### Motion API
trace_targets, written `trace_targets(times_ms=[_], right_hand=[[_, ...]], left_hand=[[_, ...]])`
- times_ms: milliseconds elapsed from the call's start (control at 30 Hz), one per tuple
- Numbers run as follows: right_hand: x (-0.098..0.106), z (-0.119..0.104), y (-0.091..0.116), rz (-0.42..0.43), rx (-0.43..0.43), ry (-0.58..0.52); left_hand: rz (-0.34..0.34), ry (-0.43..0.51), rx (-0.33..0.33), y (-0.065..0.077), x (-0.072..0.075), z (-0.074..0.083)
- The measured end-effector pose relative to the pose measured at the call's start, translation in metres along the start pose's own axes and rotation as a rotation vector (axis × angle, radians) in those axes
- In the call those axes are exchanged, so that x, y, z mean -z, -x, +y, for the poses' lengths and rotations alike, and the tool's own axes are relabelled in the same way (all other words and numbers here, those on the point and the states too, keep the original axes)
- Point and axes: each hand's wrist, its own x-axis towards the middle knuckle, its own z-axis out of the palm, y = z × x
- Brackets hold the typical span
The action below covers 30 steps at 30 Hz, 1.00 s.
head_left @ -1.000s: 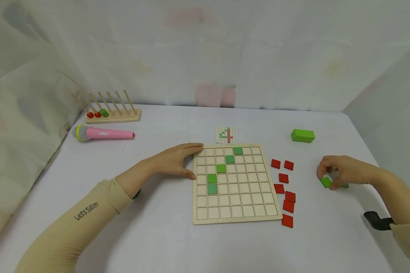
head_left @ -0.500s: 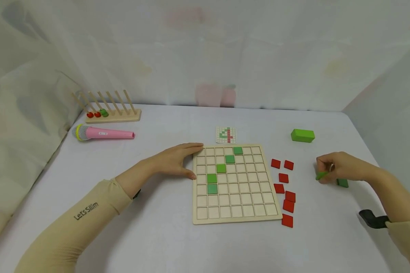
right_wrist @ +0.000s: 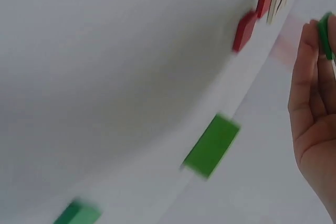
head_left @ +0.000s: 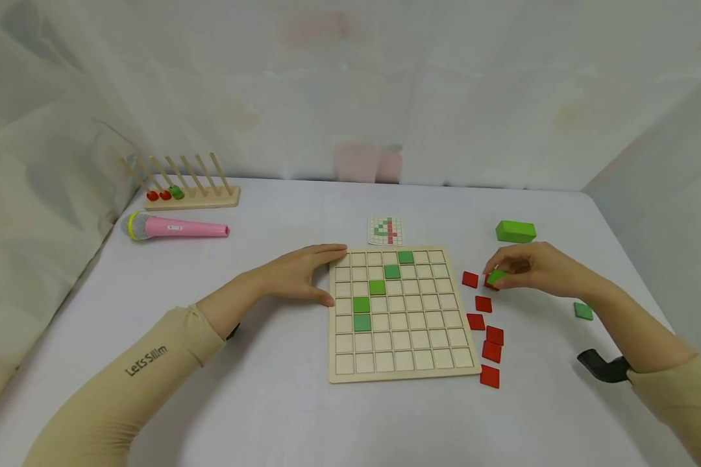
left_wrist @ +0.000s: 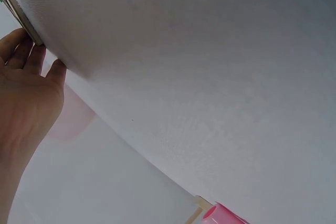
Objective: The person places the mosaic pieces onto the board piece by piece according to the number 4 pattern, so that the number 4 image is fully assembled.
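My right hand [head_left: 528, 267] pinches a green square tile [head_left: 496, 277] above the red tiles, right of the wooden grid board [head_left: 405, 379]. The right wrist view shows the same green tile [right_wrist: 325, 36] between thumb and fingers, off the table. My left hand [head_left: 296, 275] rests at the board's upper left edge, thumb and fingers spread along it; in the left wrist view its fingertips [left_wrist: 37, 51] touch the board's corner. Several green tiles [head_left: 377, 287] sit in the board's cells, forming a diagonal down to the left. One more green tile [head_left: 583, 311] lies beyond my right forearm.
Several red tiles [head_left: 483, 304] lie scattered along the board's right side. Behind the board is a small pattern card [head_left: 385, 231]. A green block [head_left: 516, 231] stands back right. A pink microphone [head_left: 187, 227] and a wooden peg rack [head_left: 193, 202] are back left.
My right hand has lifted the green tile and carried it left toward the board, over the red tiles. Another green tile is uncovered where it was. The left hand stays put.
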Motion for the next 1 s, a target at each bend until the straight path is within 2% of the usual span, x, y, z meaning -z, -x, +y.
trace_targets(times_ms=[200, 467, 733, 1000], right_hand=[[-0.022, -0.029, -0.022, -0.059, 0.041, -0.109], [-0.047, -0.058, -0.04, -0.144, 0.118, -0.18], [-0.06, -0.08, -0.054, -0.134, 0.152, -0.16], [-0.074, -0.099, -0.072, -0.132, 0.163, -0.2]], left_hand=[[-0.004, 0.009, -0.002, 0.0, 0.001, 0.002], [0.002, 0.001, -0.011, -0.001, -0.002, 0.0], [0.01, 0.004, -0.014, -0.001, -0.002, -0.002], [0.013, 0.002, -0.008, 0.0, -0.001, -0.002]])
